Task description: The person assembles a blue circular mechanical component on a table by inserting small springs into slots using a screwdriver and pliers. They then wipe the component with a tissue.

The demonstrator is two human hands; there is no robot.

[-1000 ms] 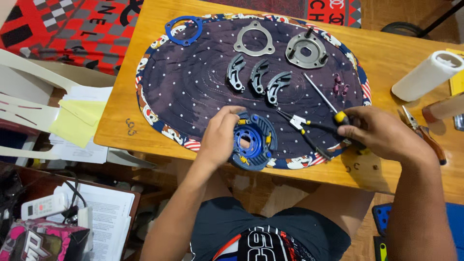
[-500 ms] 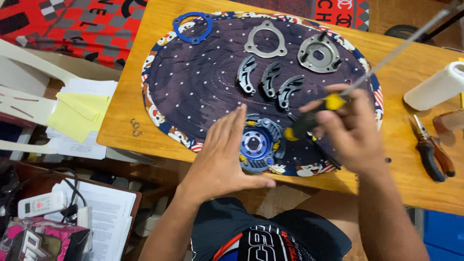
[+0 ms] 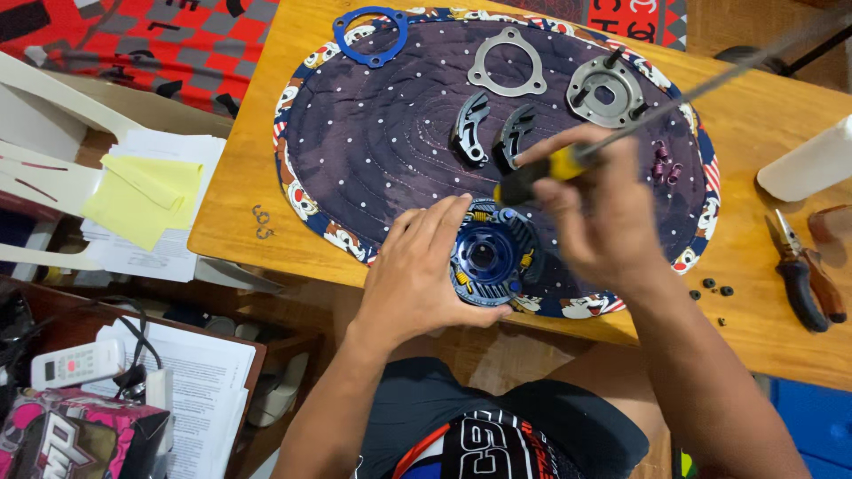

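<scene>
My left hand [image 3: 424, 266] rests against the left side of a round blue metal hub [image 3: 487, 254] with small yellow springs, near the front edge of an oval dark purple mat [image 3: 382, 142]. My right hand [image 3: 603, 213] grips a screwdriver [image 3: 568, 161] with a yellow and black handle, its long shaft pointing up and to the right, blurred. The hand hovers just above and to the right of the hub. Two curved grey metal shoes [image 3: 490, 135] lie on the mat beyond the hands.
On the mat lie a blue ring gasket [image 3: 371, 37], a grey triangular plate [image 3: 508, 64], a round grey plate [image 3: 605, 92] and small purple bits [image 3: 665, 163]. Pliers [image 3: 799, 275], black screws [image 3: 710, 287] and a white roll [image 3: 808, 165] sit on the wooden table [image 3: 240, 204]. Papers lie left.
My right hand lifted the screwdriver off the mat and swung it upward, shaft now pointing up-right. My left hand stayed on the blue hub. The third curved shoe is now hidden behind my right hand.
</scene>
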